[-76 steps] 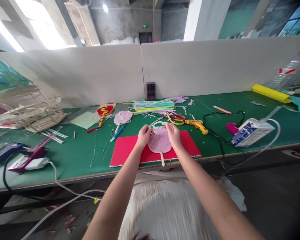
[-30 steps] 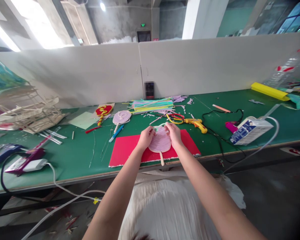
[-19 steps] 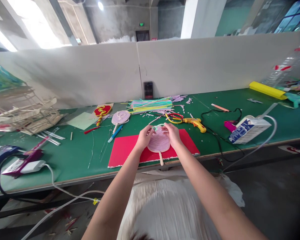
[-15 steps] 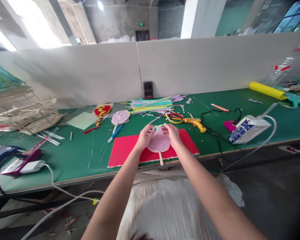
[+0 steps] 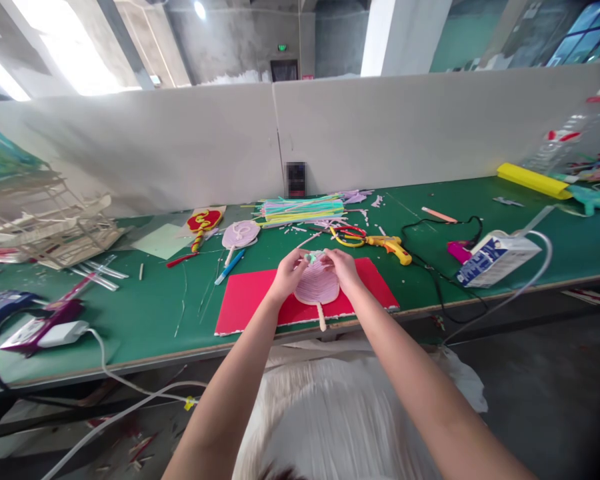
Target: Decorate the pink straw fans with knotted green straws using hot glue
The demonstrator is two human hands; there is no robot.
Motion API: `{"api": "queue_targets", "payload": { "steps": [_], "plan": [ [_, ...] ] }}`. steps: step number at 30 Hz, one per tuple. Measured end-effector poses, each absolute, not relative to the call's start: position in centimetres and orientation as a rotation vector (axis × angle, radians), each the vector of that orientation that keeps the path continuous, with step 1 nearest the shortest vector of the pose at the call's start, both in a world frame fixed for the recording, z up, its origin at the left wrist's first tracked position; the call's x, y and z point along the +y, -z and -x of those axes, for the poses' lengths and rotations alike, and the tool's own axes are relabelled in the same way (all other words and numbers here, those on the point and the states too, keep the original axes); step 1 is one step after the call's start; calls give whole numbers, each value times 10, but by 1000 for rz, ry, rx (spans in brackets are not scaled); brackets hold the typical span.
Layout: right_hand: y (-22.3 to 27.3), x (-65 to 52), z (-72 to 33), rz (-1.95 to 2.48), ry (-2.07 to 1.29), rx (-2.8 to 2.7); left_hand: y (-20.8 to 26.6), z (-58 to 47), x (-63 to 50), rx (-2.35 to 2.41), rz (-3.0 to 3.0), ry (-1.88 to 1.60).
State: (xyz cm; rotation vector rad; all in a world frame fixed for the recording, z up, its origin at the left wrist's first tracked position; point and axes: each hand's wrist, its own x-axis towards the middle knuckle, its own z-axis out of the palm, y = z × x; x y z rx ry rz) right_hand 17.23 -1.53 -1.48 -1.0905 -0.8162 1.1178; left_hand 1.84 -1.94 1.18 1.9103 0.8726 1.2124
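Observation:
A pink fan-shaped craft piece with ridged rows and a pale stick handle lies on a red board, handle towards me. Over its upper left edge, my left hand is closed in a pinch on a small mint-green piece, which looks like a bit of fuzzy craft stem. My right hand is over the upper right edge with fingers curled together. Whatever its fingertips pinch is too small to make out. Both hands partly cover the fan's top.
Behind the board lies a bundle of coloured craft stems. Scissors and a yellow glue gun sit to its right, near a black cord. A second pink fan and a blue pen lie left. A carton stands right.
The mint-green piece shows a little more plainly at my left fingertips, and my right fingers have shifted slightly left. The fan and board stay in place.

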Motion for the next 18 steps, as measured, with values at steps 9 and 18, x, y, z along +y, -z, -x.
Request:
{"api": "queue_targets", "payload": {
  "steps": [9,18],
  "plan": [
    [14,-16,-172,1100,-1108,-825,-13,-18,-20,899,-1881,-1216],
    [12,-18,-171,1102,-1073,-851,-7,-18,-13,957,-1854,-1227]
  ]
}}
